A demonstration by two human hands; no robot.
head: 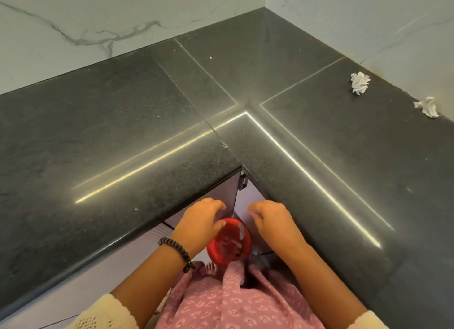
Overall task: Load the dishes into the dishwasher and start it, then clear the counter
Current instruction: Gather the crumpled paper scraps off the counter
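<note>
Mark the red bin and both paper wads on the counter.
red bin (222,246): head view, inside of the bin near its left wall.
near wad (428,106): head view, middle of the crumpled paper.
far wad (359,82): head view, middle of the crumpled paper.

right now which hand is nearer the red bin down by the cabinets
Left. The left hand overlaps the red bin's upper-left rim in the head view, thumb at its edge. The right hand hovers to the bin's right with a visible gap. Neither grips anything.
</note>
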